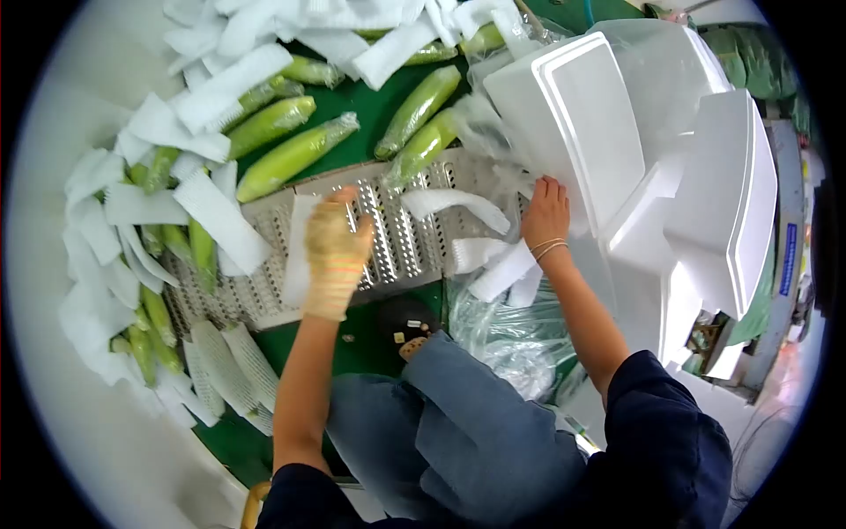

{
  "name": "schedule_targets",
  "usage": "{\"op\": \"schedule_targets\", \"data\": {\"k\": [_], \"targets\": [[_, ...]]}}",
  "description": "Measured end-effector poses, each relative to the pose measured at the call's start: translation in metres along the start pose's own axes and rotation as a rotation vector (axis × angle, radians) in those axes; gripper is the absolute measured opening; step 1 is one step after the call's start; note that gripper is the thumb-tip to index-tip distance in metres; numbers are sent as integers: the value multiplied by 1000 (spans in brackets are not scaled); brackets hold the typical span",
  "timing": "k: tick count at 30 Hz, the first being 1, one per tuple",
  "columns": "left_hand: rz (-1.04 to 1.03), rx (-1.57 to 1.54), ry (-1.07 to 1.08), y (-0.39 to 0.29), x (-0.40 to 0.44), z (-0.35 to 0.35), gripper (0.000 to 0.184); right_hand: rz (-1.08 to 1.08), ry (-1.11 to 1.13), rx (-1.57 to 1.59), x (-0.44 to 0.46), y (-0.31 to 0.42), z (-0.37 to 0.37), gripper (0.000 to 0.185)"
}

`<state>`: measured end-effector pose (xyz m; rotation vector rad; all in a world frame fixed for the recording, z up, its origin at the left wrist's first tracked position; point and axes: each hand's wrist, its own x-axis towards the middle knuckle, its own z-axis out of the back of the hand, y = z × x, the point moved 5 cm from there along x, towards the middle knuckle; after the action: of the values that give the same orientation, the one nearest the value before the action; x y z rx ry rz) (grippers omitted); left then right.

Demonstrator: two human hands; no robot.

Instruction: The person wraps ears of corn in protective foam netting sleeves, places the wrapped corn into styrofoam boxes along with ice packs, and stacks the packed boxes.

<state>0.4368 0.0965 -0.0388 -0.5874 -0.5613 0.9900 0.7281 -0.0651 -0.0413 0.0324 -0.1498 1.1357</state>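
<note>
While the left hand point(335, 256) is a blur over the plate point(405, 247), the right hand point(548, 216) is beside the boxes point(608, 132)

Where the view begins at far left, foam sleeves point(97, 273) lie heaped over green vegetables point(204, 251); the heap curves up and along the top. Lower left, three vegetables in white netting point(211, 366) lie side by side near the plate.

Left of centre, vegetables in clear film lie uncovered on a green floor point(370, 106), beyond the plate's far edge. Plate is metal, rows of holes. Left hand, gloved, is above it, fingers bent; a white strip point(298, 251) lies just beside. Grip: cannot tell, hand blurred.

Centre, two filmed vegetables slant toward the plate. A curved sleeve point(463, 204) crosses its right end, others bunched below.

Right hand: no glove, thin bands point(550, 249) at the wrist, back uppermost, fingers together near clear plastic. Whether it grips anything, cannot tell. Crumpled bags point(515, 339) below. Far right, white boxes, stacked and tilted.
</note>
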Motion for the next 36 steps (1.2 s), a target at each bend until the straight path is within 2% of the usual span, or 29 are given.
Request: {"op": "schedule_targets", "data": {"k": [1, 3, 4, 5, 7, 9, 11, 12, 13, 15, 16, 17, 18, 19, 20, 21, 22, 23, 24, 25, 26, 27, 28, 30, 31, 33, 34, 35, 36], "targets": [[-34, 12, 67, -7, 4, -17, 43, -82, -4, -138, 1, -14, -17, 42], [-110, -34, 160, -31, 10, -43, 42, -42, -24, -94, -5, -23, -20, 47], [-146, -18, 208, -40, 8, -57, 42, -156, 130, 40, -12, -35, -25, 49], [-14, -63, 345, -42, 3, -72, 43, -262, 293, 177, -27, -45, -29, 51], [106, -221, 366, -51, -11, -77, 36, -212, 61, 232, -62, -45, 35, 62], [320, -578, 445, -50, -35, -83, 27, -386, -8, 401, -99, -52, 109, 70], [281, -778, 625, -87, -46, -68, 26, -802, 290, 800, -135, -53, 143, 66], [491, -881, 873, -103, -58, -72, 32, -816, 264, 1136, -141, -41, 146, 64], [281, -1022, 961, -130, -62, -58, 36, -817, 233, 1468, -142, -21, 150, 61], [486, -1040, 1075, -161, -75, -56, 35, -665, 291, 1471, -124, 20, 150, 54], [436, -1041, 951, -148, -85, -73, 30, -374, 306, 1485, -122, 28, 119, 55], [351, -898, 781, -148, -71, -58, 22, -267, 382, 1177, -114, 30, 106, 60], [365, -847, 710, -134, -67, -56, 19, -286, 327, 1226, -95, 34, 102, 68], [381, -796, 637, -117, -62, -52, 17, -328, 208, 1412, -70, 41, 103, 75], [332, -746, 734, -109, -52, -42, 17, -252, 243, 1426, -46, 48, 101, 74], [448, -762, 839, -106, -47, -32, 22, -152, 465, 1571, -27, 61, 91, 67], [440, -783, 789, -104, -39, -23, 22, 46, 488, 1679, -12, 81, 78, 54], [430, -802, 735, -99, -30, -17, 22, 67, 416, 1604, 0, 96, 70, 41], [326, -783, 592, -78, -18, -10, 24, -100, 377, 1711, 13, 105, 60, 34], [453, -1082, 467, -72, -7, -8, 28, -277, 335, 1808, 24, 113, 49, 28], [552, -1381, 317, -66, 3, -6, 33, -280, 343, 1814, 33, 127, 43, 28], [266, -1079, 217, -56, 18, -2, 31, -416, 367, 2096, 42, 139, 34, 24], [57, -855, 209, -57, 21, 1, 29, -559, 389, 2373, 48, 153, 23, 21], [-287, -204, 180, -36, 24, -18, 26, -600, 337, 2322, 53, 168, -8, 14], [-167, -435, 228, -35, 26, -21, 28, -590, 287, 2240, 56, 169, -17, 13], [453, -1255, 213, -29, 37, -37, 28, -443, 158, 1770, 62, 156, -20, 17], [534, -1394, 193, -27, 42, -48, 23, -433, 114, 1722, 69, 152, -22, 20], [345, -1011, 241, -21, 50, -51, 20, -608, 164, 1906, 58, 152, -30, 18], [420, -1175, 251, -17, 56, -69, 16, -551, 248, 1759, 64, 150, -25, 20]]}}
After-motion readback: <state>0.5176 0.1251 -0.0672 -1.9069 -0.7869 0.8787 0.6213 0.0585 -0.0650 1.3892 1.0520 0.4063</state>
